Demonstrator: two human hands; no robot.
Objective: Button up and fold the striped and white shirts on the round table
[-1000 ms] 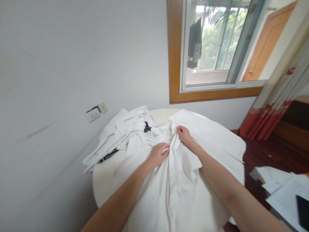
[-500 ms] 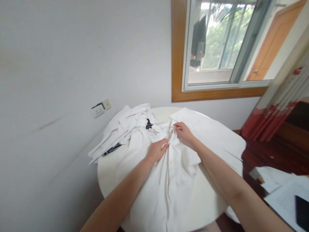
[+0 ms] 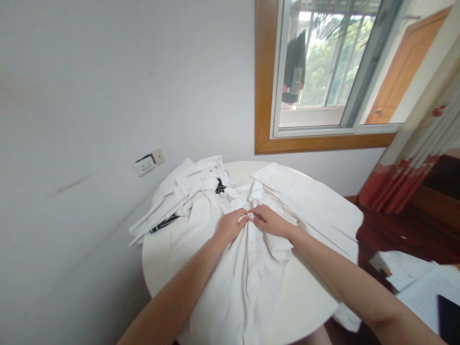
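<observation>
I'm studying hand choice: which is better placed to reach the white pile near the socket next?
Probably the left hand: it is nearer the pile than the right hand, though both appear to pinch the cloth.

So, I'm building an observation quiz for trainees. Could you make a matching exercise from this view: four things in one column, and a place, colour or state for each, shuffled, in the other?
Things
1. White garment in the middle
2. Curtain
3. Socket
4. Pile of white cloth

Places, colours or states
A. Fixed to the wall
B. With dark patterned cloth showing at its edge
C. Gathered between the fingers of the left hand and right hand
D. Red at the bottom, paler above

Right pairs: 1-C, 2-D, 3-A, 4-B
</observation>
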